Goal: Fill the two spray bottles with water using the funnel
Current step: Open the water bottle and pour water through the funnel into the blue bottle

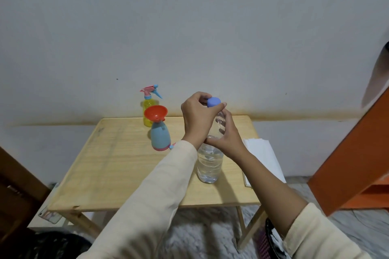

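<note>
Head view down onto a small wooden table (105, 164) set against a pale wall. Toward the table's near right part, a clear water bottle (210, 164), base on the tabletop, roughly upright, water showing in its lower part. Right hand (226, 136) wrapped round the bottle's upper body, fingers curled over the far side, thumb on the near side. Left hand (197, 118) above it at the bottle's top, thumb and fingertips clamped on the blue cap (213, 102); cap screwed tight or loose, impossible to tell. Both forearms in cream sleeves, reaching in over the table's near edge. Around the table's middle, left of the water bottle and apart from it, a blue spray bottle (160, 135) with a pink base, upright, without a spray head, a red funnel (155, 112) seated in its neck. Just beside its base, a small blue-and-pink part, mostly hidden by the left sleeve. At the table's far edge, just behind the funnel, a yellow spray bottle (150, 103), upright, pink-and-blue spray head (150, 90) in place. On the table's right edge, a stack of white paper (263, 157), partly overhanging. Right of the table, an orange piece of furniture (347, 164); under the table, a grey shaggy rug (200, 237).
</note>
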Demonstrator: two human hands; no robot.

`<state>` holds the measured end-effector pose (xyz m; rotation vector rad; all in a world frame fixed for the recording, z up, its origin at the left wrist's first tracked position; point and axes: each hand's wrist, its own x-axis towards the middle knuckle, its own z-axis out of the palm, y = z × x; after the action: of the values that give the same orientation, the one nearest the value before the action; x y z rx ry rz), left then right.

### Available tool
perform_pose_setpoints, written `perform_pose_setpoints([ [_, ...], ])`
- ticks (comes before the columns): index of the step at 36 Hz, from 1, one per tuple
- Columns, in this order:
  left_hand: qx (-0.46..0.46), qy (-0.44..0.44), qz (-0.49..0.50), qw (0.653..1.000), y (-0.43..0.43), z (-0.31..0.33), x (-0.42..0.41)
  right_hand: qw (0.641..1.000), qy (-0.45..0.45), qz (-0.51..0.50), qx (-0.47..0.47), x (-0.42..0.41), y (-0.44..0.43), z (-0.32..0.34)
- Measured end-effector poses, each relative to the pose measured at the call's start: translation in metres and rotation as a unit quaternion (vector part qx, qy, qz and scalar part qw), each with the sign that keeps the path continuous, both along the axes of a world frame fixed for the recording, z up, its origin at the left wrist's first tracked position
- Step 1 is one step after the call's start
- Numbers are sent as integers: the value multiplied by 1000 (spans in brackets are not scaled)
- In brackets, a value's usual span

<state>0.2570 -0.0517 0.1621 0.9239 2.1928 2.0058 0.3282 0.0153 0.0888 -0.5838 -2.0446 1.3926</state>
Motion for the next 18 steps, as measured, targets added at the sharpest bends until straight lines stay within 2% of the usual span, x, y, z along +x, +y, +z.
perform_pose_setpoints([
  [4,58,-2,14,998,5,-3,5,1000,1,-6,-5,0,-4,1],
  [8,111,6,-15,994,5,2,2,1000,-2,-18,6,0,-1,-2],
  [12,133,-20,-9,991,-7,1,-20,1000,6,-23,17,2,2,-7],
  [14,121,-40,10,992,-18,-10,-34,999,6,-26,19,1,2,-9],
  [18,35,-38,54,997,-41,-55,-57,999,9,-29,23,0,1,-10],
])
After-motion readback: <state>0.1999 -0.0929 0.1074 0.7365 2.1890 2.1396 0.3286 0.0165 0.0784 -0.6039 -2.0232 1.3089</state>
